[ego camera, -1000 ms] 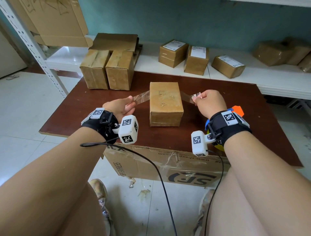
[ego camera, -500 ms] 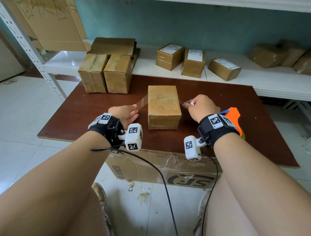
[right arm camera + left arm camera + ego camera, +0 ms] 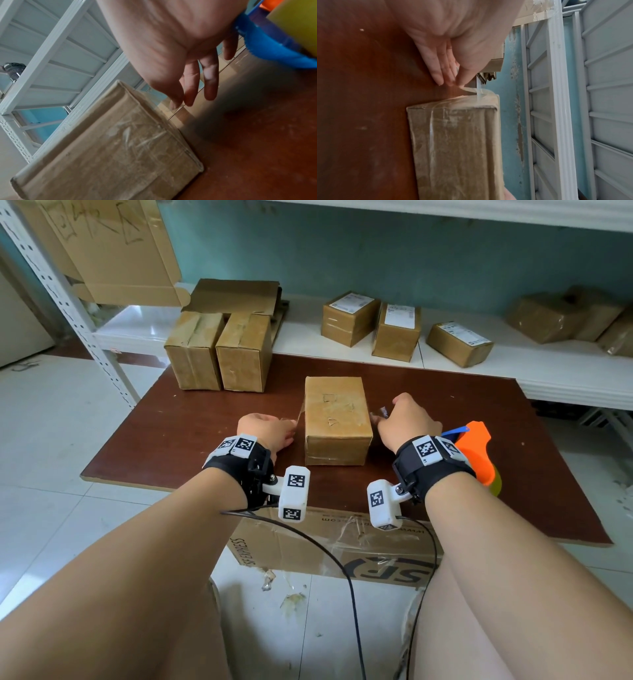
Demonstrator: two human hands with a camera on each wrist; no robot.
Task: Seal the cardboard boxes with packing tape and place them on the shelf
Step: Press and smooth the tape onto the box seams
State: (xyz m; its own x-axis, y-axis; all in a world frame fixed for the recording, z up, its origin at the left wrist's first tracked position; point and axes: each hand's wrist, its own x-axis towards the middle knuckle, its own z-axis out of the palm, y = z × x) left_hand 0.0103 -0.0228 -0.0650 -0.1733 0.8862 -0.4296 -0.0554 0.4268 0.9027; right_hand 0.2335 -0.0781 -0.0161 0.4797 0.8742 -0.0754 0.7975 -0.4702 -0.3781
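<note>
Brown table point(image 3: 191, 440): box point(image 3: 337, 419) between left hand point(image 3: 270, 429) and right hand point(image 3: 407, 419), each pinching tape point(image 3: 471, 90) end.

The flattened carton point(image 3: 342, 549) under the worktop's 6 o'clock edge reads "SF EXPRESS" and a large "SF" — upside down; shelf labels are unreadable.

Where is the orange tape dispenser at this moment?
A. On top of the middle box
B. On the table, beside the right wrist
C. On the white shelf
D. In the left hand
B: the orange tape dispenser lies on the table just outside the right hand, whose fingers pinch a tape end.
</note>
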